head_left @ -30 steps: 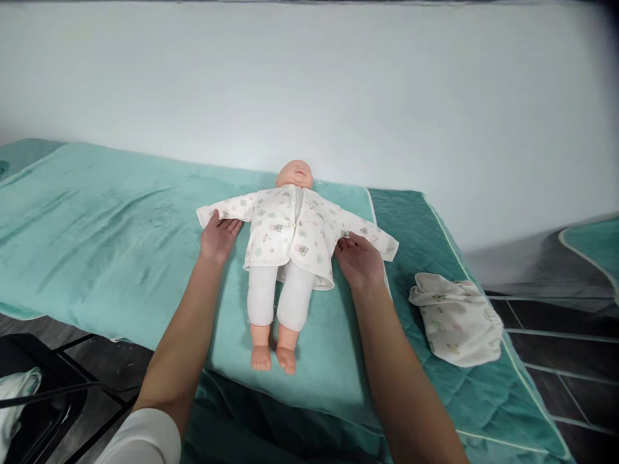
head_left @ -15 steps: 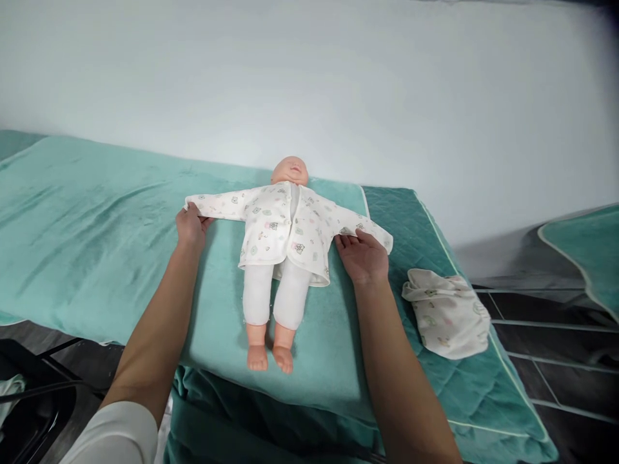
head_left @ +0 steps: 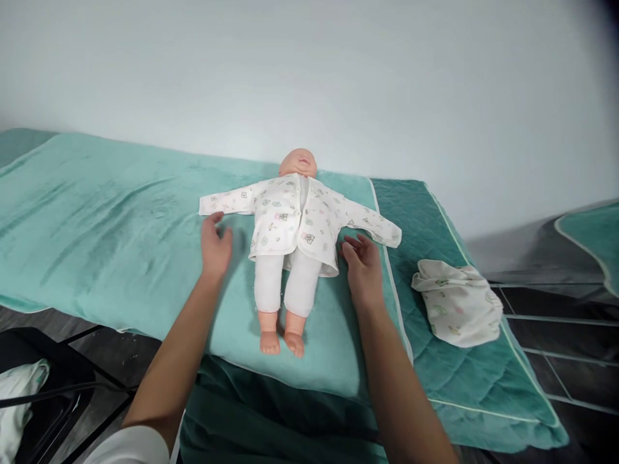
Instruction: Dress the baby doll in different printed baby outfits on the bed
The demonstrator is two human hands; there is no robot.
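Note:
A baby doll lies face up on a light teal towel, head toward the wall. It wears a white printed jacket with both sleeves spread sideways, and white leggings. My left hand hovers open just below the doll's left-side sleeve, fingers apart, holding nothing. My right hand is open too, just below the other sleeve, beside the jacket hem, with nothing in it.
A crumpled white printed garment lies on the darker quilted teal mat to the right. A white wall runs behind the bed. A black chair frame stands at lower left over dark floor.
Both hands let go of the sleeve ends and drew back toward me. The jacket sleeves now lie spread flat on the towel.

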